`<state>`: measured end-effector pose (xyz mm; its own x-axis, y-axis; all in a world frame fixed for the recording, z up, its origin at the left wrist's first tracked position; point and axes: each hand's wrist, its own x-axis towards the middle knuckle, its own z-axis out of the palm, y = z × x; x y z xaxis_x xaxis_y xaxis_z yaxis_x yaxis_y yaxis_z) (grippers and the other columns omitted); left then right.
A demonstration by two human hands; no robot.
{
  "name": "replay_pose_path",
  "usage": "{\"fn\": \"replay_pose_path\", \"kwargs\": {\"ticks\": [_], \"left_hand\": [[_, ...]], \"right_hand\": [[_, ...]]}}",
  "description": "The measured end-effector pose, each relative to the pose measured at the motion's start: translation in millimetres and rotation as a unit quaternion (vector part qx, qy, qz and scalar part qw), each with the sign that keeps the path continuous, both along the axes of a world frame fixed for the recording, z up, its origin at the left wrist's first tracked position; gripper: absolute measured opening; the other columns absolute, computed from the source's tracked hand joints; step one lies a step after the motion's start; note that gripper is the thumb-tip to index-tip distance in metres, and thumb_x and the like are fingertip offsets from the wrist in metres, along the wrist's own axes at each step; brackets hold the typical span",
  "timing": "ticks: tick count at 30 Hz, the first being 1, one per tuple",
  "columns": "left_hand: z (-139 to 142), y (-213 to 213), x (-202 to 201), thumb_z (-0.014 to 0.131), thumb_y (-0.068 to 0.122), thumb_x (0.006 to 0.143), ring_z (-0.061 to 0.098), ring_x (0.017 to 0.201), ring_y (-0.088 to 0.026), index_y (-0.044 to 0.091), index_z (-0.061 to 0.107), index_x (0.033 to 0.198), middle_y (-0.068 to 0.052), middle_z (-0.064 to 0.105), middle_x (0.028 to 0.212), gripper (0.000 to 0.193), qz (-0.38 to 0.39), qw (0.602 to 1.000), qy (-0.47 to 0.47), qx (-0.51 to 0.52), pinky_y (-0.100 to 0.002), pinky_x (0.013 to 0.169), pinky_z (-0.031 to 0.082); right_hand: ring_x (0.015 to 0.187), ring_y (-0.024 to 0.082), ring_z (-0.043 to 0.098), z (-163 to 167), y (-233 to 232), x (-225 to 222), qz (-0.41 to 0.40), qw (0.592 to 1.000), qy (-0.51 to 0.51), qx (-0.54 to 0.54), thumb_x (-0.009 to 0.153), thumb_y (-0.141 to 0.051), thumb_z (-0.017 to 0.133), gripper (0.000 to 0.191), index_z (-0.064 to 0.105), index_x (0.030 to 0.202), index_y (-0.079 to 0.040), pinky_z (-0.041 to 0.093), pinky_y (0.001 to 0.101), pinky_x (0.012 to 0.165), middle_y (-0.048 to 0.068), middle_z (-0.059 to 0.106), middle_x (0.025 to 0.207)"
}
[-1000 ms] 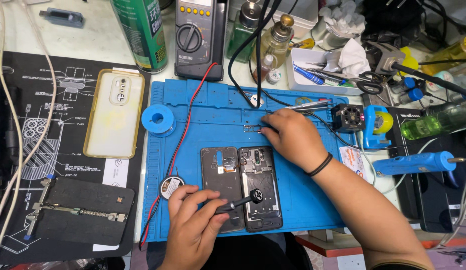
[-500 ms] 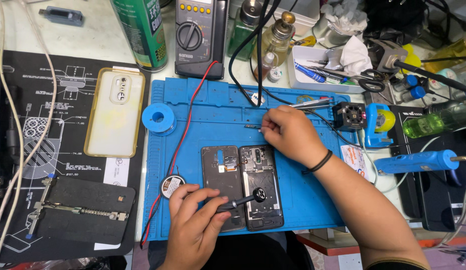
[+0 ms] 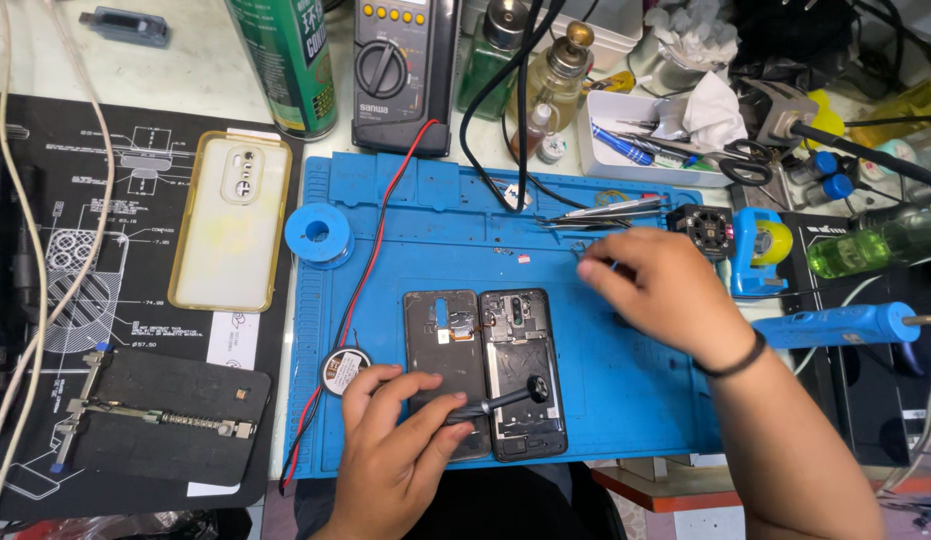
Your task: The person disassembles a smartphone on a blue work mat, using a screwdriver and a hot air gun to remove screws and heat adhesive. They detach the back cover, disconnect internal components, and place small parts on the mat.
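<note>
- One blue work mat point(image 3: 625, 380), ridged along its edges.
- One opened phone in two black halves: back cover point(image 3: 440, 345) left, body point(image 3: 520, 350) right, circuitry exposed, mid-mat.
- Left hand point(image 3: 395, 450) fingers wrapped round one black screwdriver point(image 3: 500, 400) lying over the body.
- Right hand point(image 3: 660, 290) fingertips pinched narrow on the mat; contents unclear.

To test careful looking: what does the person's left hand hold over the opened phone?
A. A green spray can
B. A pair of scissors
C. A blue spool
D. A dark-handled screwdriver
D: the left hand grips a dark-handled screwdriver lying across the opened phone on the blue mat.
</note>
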<state>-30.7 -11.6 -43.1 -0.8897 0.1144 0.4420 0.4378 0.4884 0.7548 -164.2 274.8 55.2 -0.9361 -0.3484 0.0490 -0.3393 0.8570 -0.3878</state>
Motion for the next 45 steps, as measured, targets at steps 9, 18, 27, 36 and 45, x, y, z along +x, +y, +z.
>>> {"fn": "replay_pose_path", "kwargs": {"ticks": [9,18,27,36,45], "left_hand": [[6.6,4.6,-1.7,0.086,0.033,0.076,0.045,0.127,-0.038,0.013,0.077,0.110,-0.011,0.062,0.126,0.041,0.012,0.999,0.019,-0.027,-0.048,0.106,0.039],[11.0,8.6,-1.7,0.091,0.034,0.070,0.045,0.129,-0.039,0.005,0.073,0.110,-0.015,0.059,0.129,0.053,0.065,0.998,0.001,0.000,-0.048,0.104,0.041],[5.3,6.9,-1.6,0.090,0.027,0.072,0.049,0.125,-0.038,0.006,0.075,0.104,-0.013,0.063,0.124,0.042,0.079,0.997,0.007,0.008,-0.047,0.103,0.043],[21.1,4.1,-12.2,0.083,0.015,0.083,0.065,0.100,-0.026,0.003,0.076,0.104,-0.008,0.074,0.099,0.025,0.109,0.989,-0.040,0.094,-0.036,0.089,0.051],[30.2,-1.2,-24.7,0.078,0.015,0.088,0.066,0.094,-0.026,0.001,0.076,0.109,-0.009,0.075,0.098,0.025,0.047,0.995,-0.056,0.066,-0.036,0.082,0.051]], "right_hand": [[0.082,0.028,0.069,26.8,-64.6,72.8,0.263,0.960,-0.021,-0.097,0.092,-0.015,0.074,0.019,0.073,0.109,-0.008,0.055,0.0377,0.070,0.008,0.068,0.092],[0.080,0.032,0.067,15.1,-32.9,19.3,0.047,0.983,0.176,-0.010,0.087,-0.011,0.076,0.012,0.074,0.097,-0.005,0.054,0.0405,0.069,0.011,0.068,0.086],[0.083,0.032,0.067,-3.4,-34.1,3.6,0.038,0.984,0.173,-0.022,0.089,-0.012,0.076,0.011,0.074,0.097,-0.005,0.054,0.0396,0.071,0.012,0.068,0.090],[0.084,0.014,0.062,-11.9,-14.8,16.2,-0.078,0.956,-0.116,-0.257,0.095,-0.016,0.072,0.018,0.078,0.106,-0.003,0.048,0.0285,0.074,0.005,0.072,0.093],[0.085,0.013,0.070,-11.1,-22.9,39.4,-0.009,0.960,-0.163,-0.227,0.090,-0.019,0.071,0.019,0.079,0.099,-0.004,0.053,0.0270,0.076,0.004,0.077,0.090]]}}
